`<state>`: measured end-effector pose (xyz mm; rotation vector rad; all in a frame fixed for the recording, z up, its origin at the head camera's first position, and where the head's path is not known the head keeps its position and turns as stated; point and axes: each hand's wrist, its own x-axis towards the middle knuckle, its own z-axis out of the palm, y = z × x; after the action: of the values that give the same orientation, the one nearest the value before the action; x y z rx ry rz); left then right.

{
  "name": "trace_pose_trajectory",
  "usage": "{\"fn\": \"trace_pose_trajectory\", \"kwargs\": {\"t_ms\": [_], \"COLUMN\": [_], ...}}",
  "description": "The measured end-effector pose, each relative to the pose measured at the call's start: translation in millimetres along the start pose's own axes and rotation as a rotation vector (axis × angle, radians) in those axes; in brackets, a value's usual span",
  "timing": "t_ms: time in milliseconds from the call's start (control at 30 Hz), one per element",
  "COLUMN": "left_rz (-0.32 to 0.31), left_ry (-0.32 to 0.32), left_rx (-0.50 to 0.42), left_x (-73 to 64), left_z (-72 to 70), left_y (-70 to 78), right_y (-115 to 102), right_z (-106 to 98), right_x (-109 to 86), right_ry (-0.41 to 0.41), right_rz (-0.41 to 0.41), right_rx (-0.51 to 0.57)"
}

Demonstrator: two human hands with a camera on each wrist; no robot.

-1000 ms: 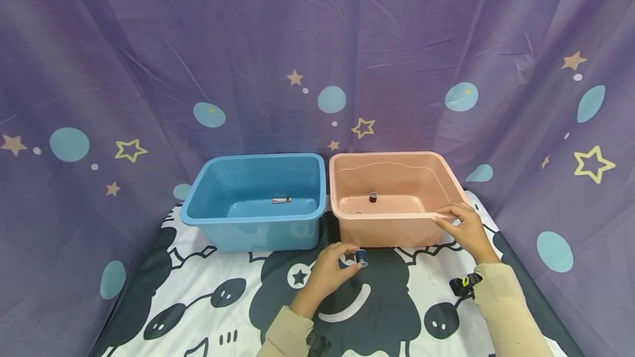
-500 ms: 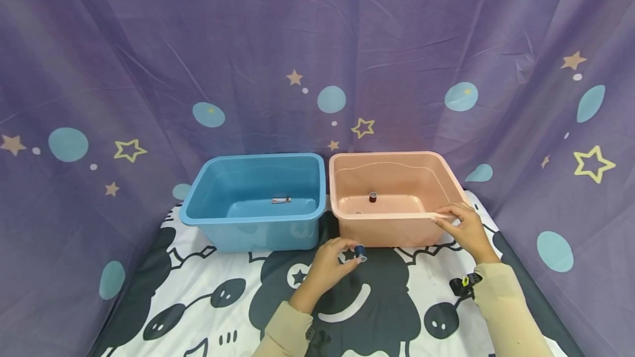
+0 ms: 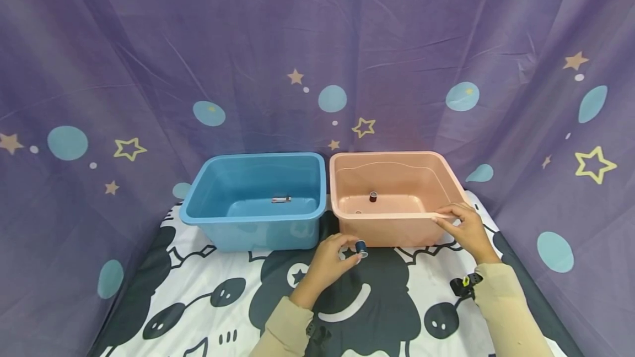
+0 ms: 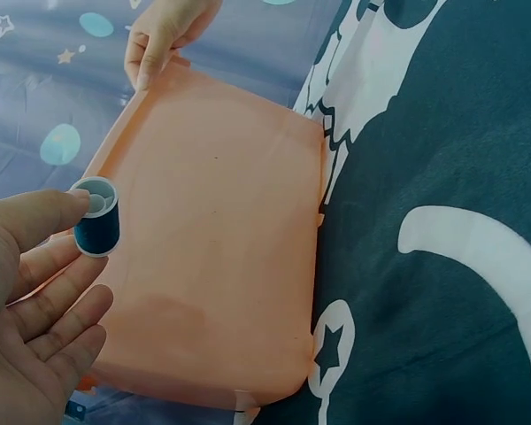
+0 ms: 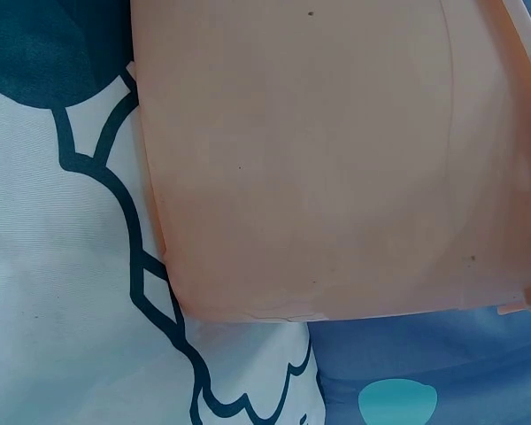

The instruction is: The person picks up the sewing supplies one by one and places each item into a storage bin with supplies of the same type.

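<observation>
So the blue spool is held up just in front of the peach bin's near wall, left of that wall's middle and lower than the rim. The left hand has it pinched: thumb on one end rim, other fingers below and behind, spool sticking out past the tips on the bin's side. Its long axis is close to upright, leaning a bit. Left is clearly the nearer hand; the right hand is pinching the bin's rim near its front right corner.

Hard-to-see stuff: where the index fingertip meets the spool is partly behind it, and I can't tell if the spool touches the bin wall. A dark reel sits inside the bin, but something by it is mostly cut off by the near rim. The right wrist view is nearly all bin wall, with barely a sliver of fingertip.
</observation>
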<state>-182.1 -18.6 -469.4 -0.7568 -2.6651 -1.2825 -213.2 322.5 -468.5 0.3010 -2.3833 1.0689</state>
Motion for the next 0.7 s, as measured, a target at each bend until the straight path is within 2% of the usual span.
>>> {"fn": "trace_pose_trajectory", "kwargs": {"t_ms": [333,700], "left_rz": [0.040,0.030], "left_ry": [0.011,-0.009], "left_rx": [-0.003,-0.018], "left_x": [5.5,7.5], "left_z": [-2.0,-3.8], "left_y": [1.1,6.8], "right_y": [-1.5,-3.0], "right_z": [-0.5,-1.0], "right_x": [0.6,0.4], "right_ry": [0.004,-0.001], "right_rz": [-0.006,0.008], "right_rx": [0.005,0.004]}}
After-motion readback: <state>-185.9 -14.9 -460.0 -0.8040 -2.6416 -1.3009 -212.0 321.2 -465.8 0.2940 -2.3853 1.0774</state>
